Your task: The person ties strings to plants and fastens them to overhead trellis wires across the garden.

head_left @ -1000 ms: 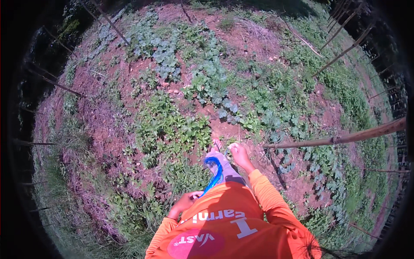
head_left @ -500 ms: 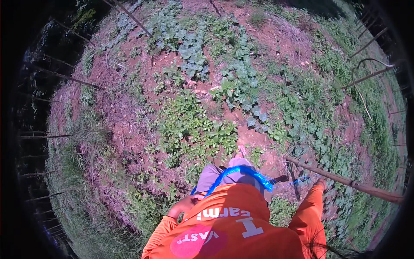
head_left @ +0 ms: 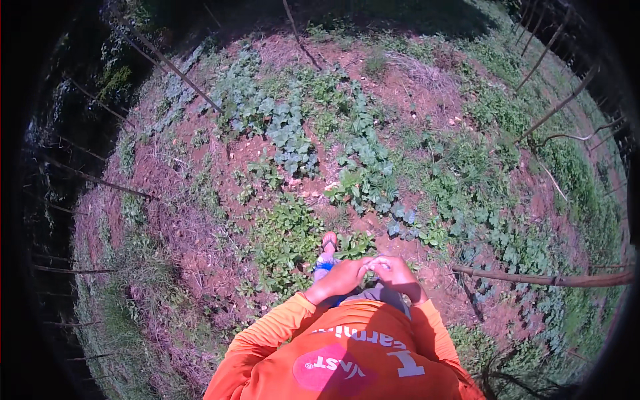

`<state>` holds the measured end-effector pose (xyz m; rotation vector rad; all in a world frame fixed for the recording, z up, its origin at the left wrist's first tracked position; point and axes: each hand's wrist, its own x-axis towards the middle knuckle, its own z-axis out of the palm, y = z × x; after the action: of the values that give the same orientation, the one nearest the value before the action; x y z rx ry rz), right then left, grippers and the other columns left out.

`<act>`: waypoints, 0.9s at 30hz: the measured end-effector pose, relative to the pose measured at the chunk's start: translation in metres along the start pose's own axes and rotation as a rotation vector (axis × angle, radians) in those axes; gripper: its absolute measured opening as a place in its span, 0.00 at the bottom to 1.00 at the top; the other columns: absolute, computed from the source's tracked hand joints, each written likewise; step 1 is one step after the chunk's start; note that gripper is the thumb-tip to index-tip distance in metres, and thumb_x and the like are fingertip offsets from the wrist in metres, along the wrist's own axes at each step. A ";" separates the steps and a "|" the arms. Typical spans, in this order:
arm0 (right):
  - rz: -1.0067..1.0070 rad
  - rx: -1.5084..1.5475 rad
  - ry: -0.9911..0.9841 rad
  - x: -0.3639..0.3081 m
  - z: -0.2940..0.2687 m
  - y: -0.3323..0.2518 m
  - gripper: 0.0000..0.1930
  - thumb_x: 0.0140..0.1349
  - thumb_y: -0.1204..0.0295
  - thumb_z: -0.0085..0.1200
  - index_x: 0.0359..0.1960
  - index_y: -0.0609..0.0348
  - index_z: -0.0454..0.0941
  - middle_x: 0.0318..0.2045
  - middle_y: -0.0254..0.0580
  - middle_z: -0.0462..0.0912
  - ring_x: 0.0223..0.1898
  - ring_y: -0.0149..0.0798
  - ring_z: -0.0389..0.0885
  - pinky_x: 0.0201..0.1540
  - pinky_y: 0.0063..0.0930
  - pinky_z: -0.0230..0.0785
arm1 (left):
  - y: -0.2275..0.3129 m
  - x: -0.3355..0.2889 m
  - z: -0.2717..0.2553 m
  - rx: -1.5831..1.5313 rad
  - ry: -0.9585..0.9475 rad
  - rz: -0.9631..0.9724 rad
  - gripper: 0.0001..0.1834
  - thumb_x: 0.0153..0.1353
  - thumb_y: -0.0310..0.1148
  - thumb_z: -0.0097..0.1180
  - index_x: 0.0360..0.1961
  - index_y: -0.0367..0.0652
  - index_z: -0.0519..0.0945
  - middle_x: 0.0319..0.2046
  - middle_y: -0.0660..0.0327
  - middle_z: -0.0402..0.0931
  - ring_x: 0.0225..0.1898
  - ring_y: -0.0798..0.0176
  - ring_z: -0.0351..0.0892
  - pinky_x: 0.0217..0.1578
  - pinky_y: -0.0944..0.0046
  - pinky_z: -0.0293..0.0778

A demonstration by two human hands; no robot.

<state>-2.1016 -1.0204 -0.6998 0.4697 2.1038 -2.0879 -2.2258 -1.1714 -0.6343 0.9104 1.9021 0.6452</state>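
Note:
My left hand [head_left: 343, 277] and my right hand [head_left: 395, 274] meet in front of my waist, fingertips pressed together. Both are closed; whatever sits between the fingertips is too small to make out. A tuft of bright blue twine strands [head_left: 325, 265] shows just beyond my left hand. More of the blue bundle is hidden behind that hand, and I cannot tell whether the hand grips it. To the right of my right hand, a wooden pole [head_left: 547, 277] reaches out to the right edge, apart from both hands.
My sandalled foot [head_left: 329, 241] stands among low green plants [head_left: 287, 230]. Broad-leaved vines [head_left: 293, 137] spread over reddish soil ahead. Several thin stakes rise around the plot, such as a stake [head_left: 557, 107] at the far right. Dry grass [head_left: 427, 73] lies far ahead.
My right hand has come in from beside the pole to meet my left hand, which has moved right from my hip. The blue bundle, earlier across my lap, is now mostly hidden.

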 end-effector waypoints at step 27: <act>0.029 0.820 0.668 0.035 0.085 0.025 0.15 0.75 0.60 0.39 0.44 0.59 0.72 0.20 0.26 0.61 0.20 0.23 0.60 0.28 0.22 0.64 | -0.024 0.166 -0.109 0.475 -0.119 0.623 0.11 0.63 0.41 0.57 0.34 0.45 0.84 0.21 0.49 0.78 0.27 0.42 0.80 0.28 0.50 0.74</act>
<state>-2.1369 -1.1006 -0.7366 1.4371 1.2888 -3.0058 -2.3837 -1.0602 -0.6859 1.8428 1.6817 0.4742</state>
